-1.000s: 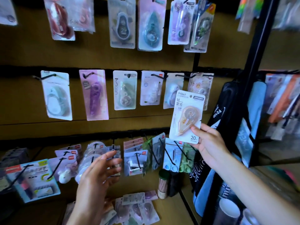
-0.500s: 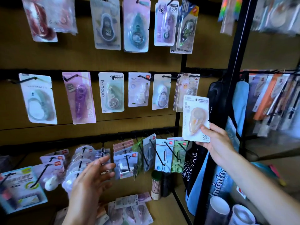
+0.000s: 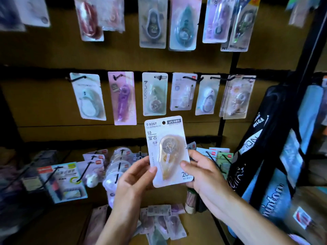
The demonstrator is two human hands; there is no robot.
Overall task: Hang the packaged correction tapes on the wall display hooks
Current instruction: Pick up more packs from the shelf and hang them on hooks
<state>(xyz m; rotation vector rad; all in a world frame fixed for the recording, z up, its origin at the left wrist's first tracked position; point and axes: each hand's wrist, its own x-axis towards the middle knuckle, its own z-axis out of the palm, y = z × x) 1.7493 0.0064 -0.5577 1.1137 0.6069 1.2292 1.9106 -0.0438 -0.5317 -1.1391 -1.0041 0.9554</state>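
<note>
Card [image 3: 167, 149] marked T-9267 — "轻复古" — pinched between left hand [image 3: 134, 175] and right hand [image 3: 201, 174] thumbs, fingers behind

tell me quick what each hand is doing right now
Left hand: pinching the left edge of the correction tape pack.
Right hand: gripping the same pack's right edge, thumb on the front.

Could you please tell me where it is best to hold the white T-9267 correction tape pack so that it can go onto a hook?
Probably by its lower half, from the two side edges, as the left hand and right hand do now. The correction tape pack stands upright, and its hang hole sits at the top, so a low grip leaves that hole free.
</note>
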